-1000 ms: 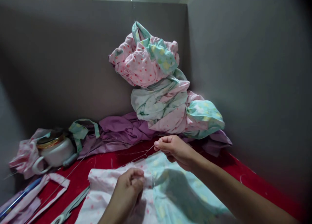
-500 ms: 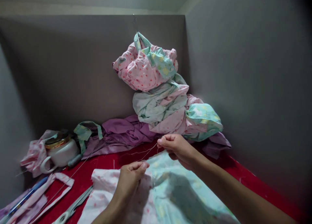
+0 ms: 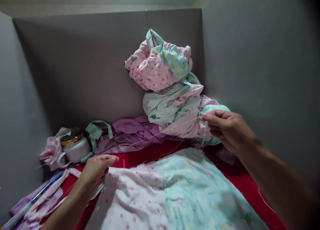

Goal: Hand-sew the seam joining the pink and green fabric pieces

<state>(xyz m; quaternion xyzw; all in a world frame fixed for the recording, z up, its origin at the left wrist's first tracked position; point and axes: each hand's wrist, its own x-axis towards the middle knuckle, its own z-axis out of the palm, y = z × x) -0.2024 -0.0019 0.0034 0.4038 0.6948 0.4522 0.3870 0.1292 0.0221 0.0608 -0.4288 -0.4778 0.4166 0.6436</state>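
Observation:
A thin white thread [image 3: 160, 134] runs taut between my two hands, rising to the right. My right hand [image 3: 228, 128] pinches its upper end, with loose thread dangling below the fingers. At the lower left my left hand [image 3: 100, 165] is closed, thumb and fingers pressed on the thread, near the corner of the joined cloth. That cloth lies spread in front of me, its left part white with pink dots [image 3: 132, 196], its right part pale green with a yellow pattern [image 3: 197, 186]. A seam runs between the two parts.
Bundled pink and green cloth [image 3: 155, 70] hangs from a hook at the back wall. Purple cloth [image 3: 135, 133] lies beneath it. A white mug [image 3: 76, 151], a blue pen [image 3: 47, 185] and scissors [image 3: 97, 191], partly hidden, are at the left on red cloth [image 3: 150, 153].
My hands have moved apart, the right one up and to the right, the left one to the left. The thread between them is now longer and straight. The view has shifted slightly.

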